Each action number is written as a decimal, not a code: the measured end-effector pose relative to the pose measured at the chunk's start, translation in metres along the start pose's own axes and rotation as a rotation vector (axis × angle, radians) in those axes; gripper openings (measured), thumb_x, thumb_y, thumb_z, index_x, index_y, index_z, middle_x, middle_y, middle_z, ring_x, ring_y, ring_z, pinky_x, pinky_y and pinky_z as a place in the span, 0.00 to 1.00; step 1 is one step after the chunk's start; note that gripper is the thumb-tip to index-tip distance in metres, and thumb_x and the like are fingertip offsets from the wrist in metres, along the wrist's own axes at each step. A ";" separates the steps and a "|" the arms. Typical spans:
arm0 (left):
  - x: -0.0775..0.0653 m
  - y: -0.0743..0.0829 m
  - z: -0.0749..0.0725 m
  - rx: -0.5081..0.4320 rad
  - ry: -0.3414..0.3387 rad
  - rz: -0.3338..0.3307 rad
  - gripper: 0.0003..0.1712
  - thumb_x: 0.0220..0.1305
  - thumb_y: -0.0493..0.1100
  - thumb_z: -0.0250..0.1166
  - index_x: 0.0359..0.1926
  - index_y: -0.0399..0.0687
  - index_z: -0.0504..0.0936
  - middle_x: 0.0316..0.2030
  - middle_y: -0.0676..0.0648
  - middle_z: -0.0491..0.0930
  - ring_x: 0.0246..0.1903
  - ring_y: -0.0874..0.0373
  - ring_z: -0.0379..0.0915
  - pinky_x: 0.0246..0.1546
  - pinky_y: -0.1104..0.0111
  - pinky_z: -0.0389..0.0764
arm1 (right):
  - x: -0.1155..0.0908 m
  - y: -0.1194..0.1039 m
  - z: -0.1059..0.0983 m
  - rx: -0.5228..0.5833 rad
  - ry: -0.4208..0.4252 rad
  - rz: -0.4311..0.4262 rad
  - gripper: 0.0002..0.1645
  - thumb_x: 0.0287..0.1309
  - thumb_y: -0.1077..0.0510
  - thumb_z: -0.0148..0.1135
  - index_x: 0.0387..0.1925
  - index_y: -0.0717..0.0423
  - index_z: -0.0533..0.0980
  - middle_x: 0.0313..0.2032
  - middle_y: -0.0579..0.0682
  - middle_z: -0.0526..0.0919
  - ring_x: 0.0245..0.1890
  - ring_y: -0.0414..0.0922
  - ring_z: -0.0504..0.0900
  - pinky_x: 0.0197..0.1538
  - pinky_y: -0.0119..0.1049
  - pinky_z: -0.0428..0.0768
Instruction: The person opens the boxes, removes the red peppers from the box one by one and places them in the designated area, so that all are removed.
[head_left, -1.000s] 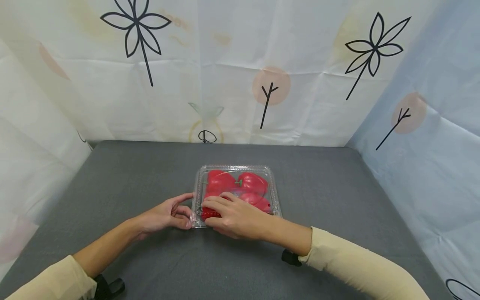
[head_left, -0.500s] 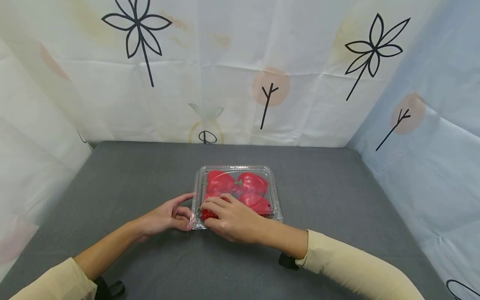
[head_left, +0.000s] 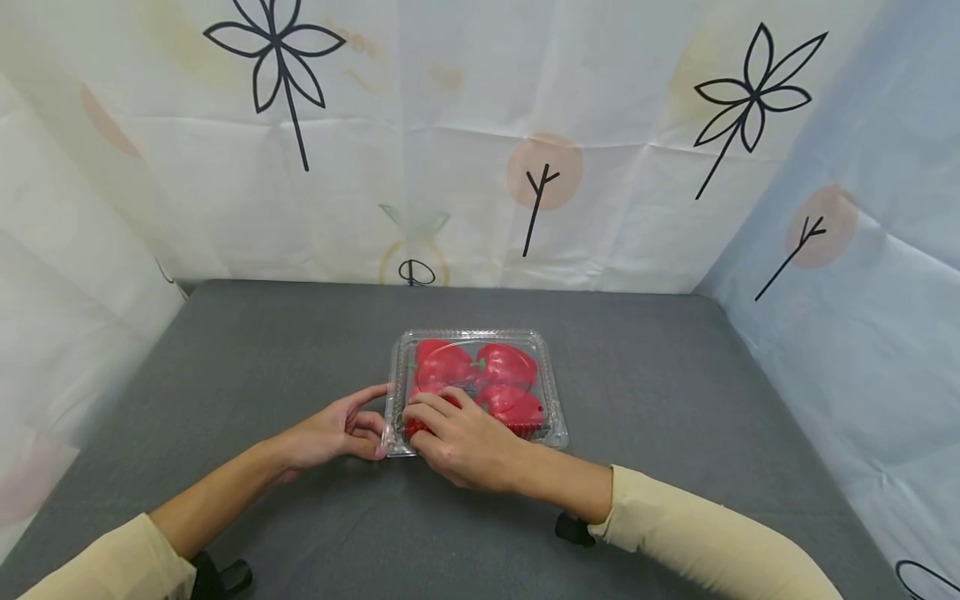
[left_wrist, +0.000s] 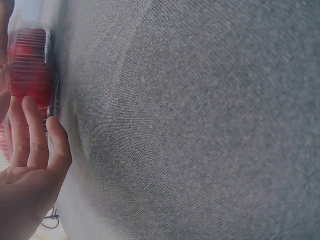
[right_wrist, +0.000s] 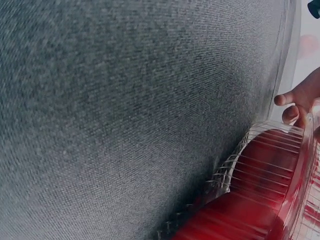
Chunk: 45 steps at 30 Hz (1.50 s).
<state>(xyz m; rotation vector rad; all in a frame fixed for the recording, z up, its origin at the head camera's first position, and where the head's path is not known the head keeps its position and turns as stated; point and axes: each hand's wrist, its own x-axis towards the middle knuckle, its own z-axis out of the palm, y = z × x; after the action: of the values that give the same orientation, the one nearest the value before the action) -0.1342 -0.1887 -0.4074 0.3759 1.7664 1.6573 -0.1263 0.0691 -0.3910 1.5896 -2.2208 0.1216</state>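
A clear plastic clamshell box [head_left: 553, 408] sits on the grey tabletop with several red bell peppers [head_left: 507, 367] inside, small green stems showing. My left hand [head_left: 330, 433] touches the left side of the box; in the left wrist view its fingers [left_wrist: 35, 135] reach along the ribbed wall. Over the front left part of the lid lies my right hand [head_left: 468, 442], fingers bent onto the plastic and thumb near the front edge. It covers much of the front left pepper. In the right wrist view, peppers [right_wrist: 265, 165] show through the ribbed wall, with my left hand beyond.
The grey cloth-covered table [head_left: 652, 375] extends around the box. White patterned curtains [head_left: 465, 100] hang behind it and on both sides. A black band [head_left: 217, 575] shows at my left wrist and another [head_left: 573, 529] at my right.
My right hand has shifted slightly toward me along the lid's front, uncovering a little more of the front right pepper. The left hand and box have hardly moved.
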 end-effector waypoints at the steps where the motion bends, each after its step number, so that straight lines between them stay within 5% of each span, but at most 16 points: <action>1: 0.000 0.000 0.000 -0.001 0.001 -0.001 0.55 0.62 0.35 0.69 0.77 0.37 0.39 0.41 0.45 0.83 0.41 0.58 0.80 0.45 0.68 0.78 | 0.000 0.000 0.000 0.007 0.004 0.001 0.15 0.53 0.49 0.74 0.41 0.51 0.83 0.55 0.51 0.79 0.60 0.47 0.72 0.62 0.44 0.71; 45: 0.001 0.004 0.001 0.081 -0.007 0.047 0.56 0.61 0.33 0.70 0.76 0.31 0.38 0.41 0.42 0.82 0.41 0.56 0.82 0.45 0.67 0.81 | -0.003 -0.003 0.001 -0.033 0.010 0.022 0.15 0.51 0.50 0.73 0.40 0.51 0.82 0.53 0.50 0.79 0.59 0.48 0.72 0.60 0.46 0.72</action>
<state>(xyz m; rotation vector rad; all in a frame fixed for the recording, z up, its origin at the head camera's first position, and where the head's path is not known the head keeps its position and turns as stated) -0.1354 -0.1864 -0.4040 0.4632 1.8369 1.6181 -0.1231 0.0704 -0.3932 1.5444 -2.2215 0.0991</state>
